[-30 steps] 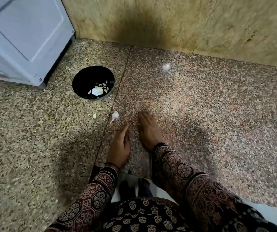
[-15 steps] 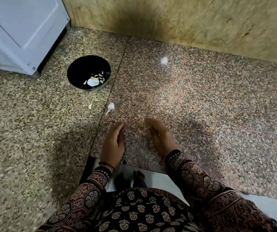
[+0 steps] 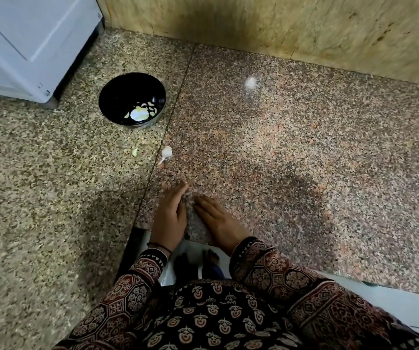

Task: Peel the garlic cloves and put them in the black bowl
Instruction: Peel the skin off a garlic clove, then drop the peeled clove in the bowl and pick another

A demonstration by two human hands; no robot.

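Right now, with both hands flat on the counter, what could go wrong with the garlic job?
1. The garlic piece lies loose on the speckled counter, apart from the left hand and right hand; it could be overlooked.
2. The pale scrap beside it might end up in the black bowl with the cloves.
3. Both hands rest near the front edge; anything swept back could fall.

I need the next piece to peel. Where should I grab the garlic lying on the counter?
Pinch the garlic by its round white body, coming from above. Its thin stalk, trailing toward you, looks too flimsy to hold. The left hand lies nearest.
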